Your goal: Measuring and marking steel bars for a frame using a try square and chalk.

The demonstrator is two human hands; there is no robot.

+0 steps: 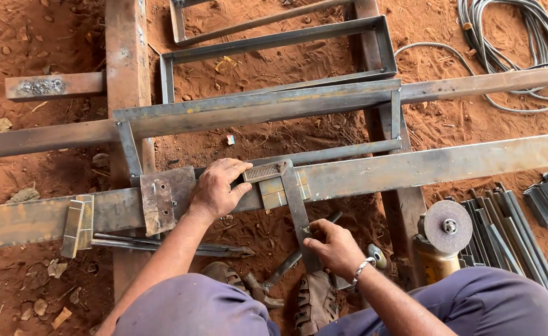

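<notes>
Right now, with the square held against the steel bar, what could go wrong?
The try square is pinned only by the left hand and right hand; a slip could skew it on the flat steel bar. The angle grinder sits close by the right forearm, easy to knock. The bare hands rest near raw steel edges.

Rust brown steel over red-orange earth

The long flat bar (423, 165) is mottled rust brown with grey patches; the square (289, 186) is dull grey, its stock ridged in fine lines; the angle frames (274, 102) are blue-grey; the coiled cable (510, 37) is grey; the trousers (193, 308) are muted purple-blue; the grinder disc (448, 226) is grey-brown
</notes>
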